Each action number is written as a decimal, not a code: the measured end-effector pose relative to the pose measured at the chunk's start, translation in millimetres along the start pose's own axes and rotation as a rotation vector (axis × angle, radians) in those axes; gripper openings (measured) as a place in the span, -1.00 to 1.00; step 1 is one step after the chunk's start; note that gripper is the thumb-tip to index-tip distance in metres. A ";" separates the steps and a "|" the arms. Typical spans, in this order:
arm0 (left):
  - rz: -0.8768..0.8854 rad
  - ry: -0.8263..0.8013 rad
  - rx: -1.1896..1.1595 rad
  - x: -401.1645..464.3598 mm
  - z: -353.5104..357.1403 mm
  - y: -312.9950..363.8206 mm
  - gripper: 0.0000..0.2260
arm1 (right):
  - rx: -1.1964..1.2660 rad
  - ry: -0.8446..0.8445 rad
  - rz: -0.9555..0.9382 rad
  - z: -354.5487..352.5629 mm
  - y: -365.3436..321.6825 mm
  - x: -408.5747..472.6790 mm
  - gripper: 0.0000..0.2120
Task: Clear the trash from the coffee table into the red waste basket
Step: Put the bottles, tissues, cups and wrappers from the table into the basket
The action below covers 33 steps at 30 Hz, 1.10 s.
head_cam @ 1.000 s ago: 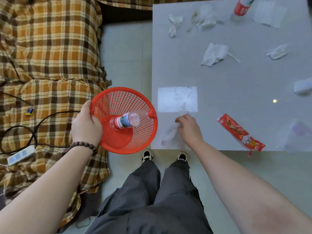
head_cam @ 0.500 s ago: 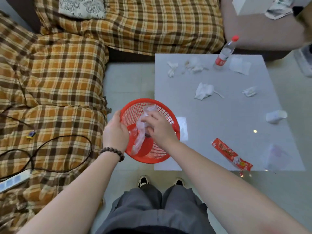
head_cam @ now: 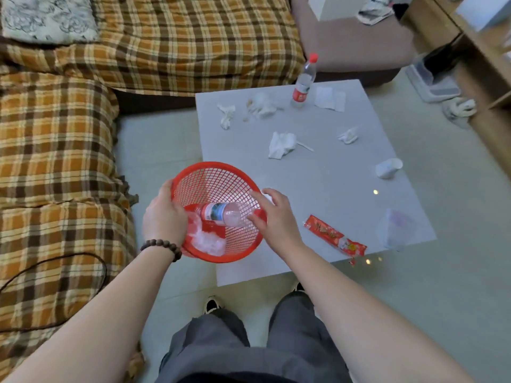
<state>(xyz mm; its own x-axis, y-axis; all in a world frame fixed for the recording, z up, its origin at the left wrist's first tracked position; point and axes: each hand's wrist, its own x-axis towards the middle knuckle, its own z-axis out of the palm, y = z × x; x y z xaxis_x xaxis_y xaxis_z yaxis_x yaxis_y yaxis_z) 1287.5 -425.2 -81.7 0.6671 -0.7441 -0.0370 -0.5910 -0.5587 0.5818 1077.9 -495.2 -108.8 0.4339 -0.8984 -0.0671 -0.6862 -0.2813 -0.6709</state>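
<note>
Change: the clear plastic wrap (head_cam: 206, 243), held over the red waste basket (head_cam: 218, 172) half a second ago, now lies crumpled in its bottom beside the bottle (head_cam: 224, 215) already there. One more item is cleared.
Right hand (head_cam: 273, 214): released, fingers spread and holding nothing, at the basket's right rim, over the counter's near left corner.
Left hand (head_cam: 163, 217): grasping the basket's left rim, holding it off the counter's left edge, partly over that corner.
Counter (head_cam: 318, 175): trash still out. Red snack wrapper (head_cam: 334, 235) at the near edge; clear bag (head_cam: 398, 228) near the near right corner; paper cup (head_cam: 388, 167) on its side by the right edge; tissues (head_cam: 280, 143) mid-counter and toward the far edge; upright red-capped bottle (head_cam: 304, 84) at the far edge.
Judgement: early in the task; the snack wrapper lies closest to the free hand.
Writing: basket bottle has a blue-green label, upright bottle a red one, wrapper printed in yellow; none legible.
</note>
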 end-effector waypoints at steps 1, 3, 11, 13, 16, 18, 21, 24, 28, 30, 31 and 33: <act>-0.003 0.007 0.013 -1.0 7.7 6.7 -0.57 | -0.025 0.023 0.062 -11.3 24.6 -4.1 -0.54; -0.011 0.026 0.035 -3.5 24.4 22.3 -0.57 | -0.064 0.030 0.167 -31.9 76.1 -14.8 -0.53; -0.153 0.194 0.083 -44.6 90.4 83.4 -0.58 | -0.150 -0.188 0.392 -79.7 247.6 -56.5 -0.45; -0.214 0.210 0.092 -53.1 102.1 90.7 -0.57 | -0.147 -0.233 0.409 -82.1 271.0 -58.3 -0.45; -0.235 0.221 0.122 -62.0 114.0 97.6 -0.57 | -0.165 -0.303 0.389 -74.3 292.6 -51.7 -0.42; -0.206 0.223 0.133 -63.3 119.5 96.7 -0.57 | -0.169 -0.328 0.356 -64.4 300.1 -45.4 -0.40; -0.191 0.206 0.139 -60.5 125.9 89.7 -0.53 | -0.222 -0.384 0.289 -45.9 311.2 -33.6 -0.34; -0.182 0.206 0.156 -56.8 132.3 81.3 -0.50 | -0.321 -0.472 0.249 -27.1 324.8 -23.8 -0.28; -0.169 0.213 0.164 -56.3 142.0 77.8 -0.52 | -0.396 -0.500 0.222 -13.2 339.4 -18.2 -0.38; -0.161 0.215 0.181 -58.6 146.1 78.6 -0.53 | -0.415 -0.433 0.183 -12.3 344.1 -14.7 -0.50; -0.158 0.212 0.185 -60.0 147.7 79.6 -0.53 | -0.409 -0.405 0.164 -12.6 345.8 -12.1 -0.55; -0.147 0.204 0.190 -63.0 149.2 84.5 -0.55 | -0.376 -0.400 0.152 -15.4 347.7 -4.8 -0.63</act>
<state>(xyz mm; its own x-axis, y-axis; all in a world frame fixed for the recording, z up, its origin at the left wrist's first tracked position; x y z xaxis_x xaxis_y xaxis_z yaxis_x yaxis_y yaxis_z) 1127.9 -480.1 -151.5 0.8178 -0.5717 0.0658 -0.5426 -0.7279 0.4192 828.2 -593.8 -330.3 0.4516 -0.7609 -0.4660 -0.8869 -0.3258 -0.3274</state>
